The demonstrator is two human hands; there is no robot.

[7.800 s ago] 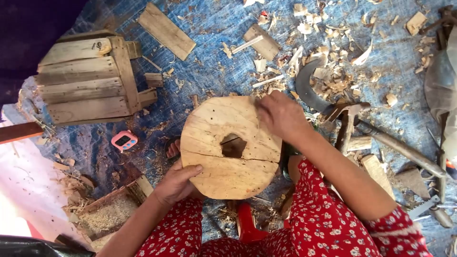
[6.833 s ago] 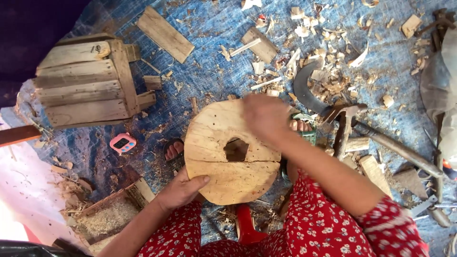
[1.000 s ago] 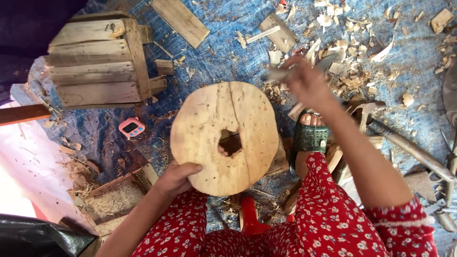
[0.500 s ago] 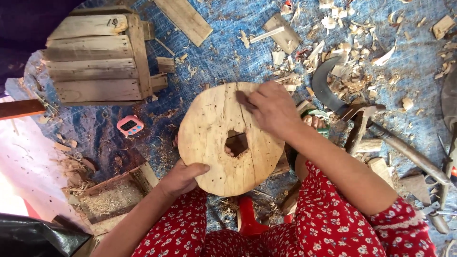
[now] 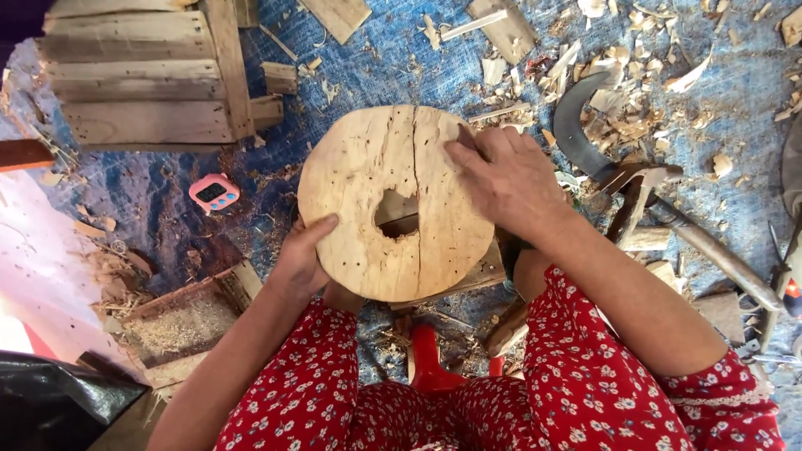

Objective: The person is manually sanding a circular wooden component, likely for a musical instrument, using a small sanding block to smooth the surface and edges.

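A blue tarp [image 5: 401, 67] strewn with wood chips covers the ground. At frame centre lies a round pale wooden disc [image 5: 368, 179] (cracked, with a rough middle hole). The left hand [image 5: 302, 263] grips its lower-left edge; the right hand [image 5: 505, 175] rests flat, fingers spread, on its upper right. A small pink timer [image 5: 214, 192] lies left.

pallet [image 5: 142, 79] top-L | pink timer [image 5: 214, 192] | curved blade [image 5: 576, 125] R | wood chips [image 5: 622, 63]

Left hand [image 5: 305, 259] curled with thumb up, right hand [image 5: 505, 179] flat, fingers spread, forearms bent inward
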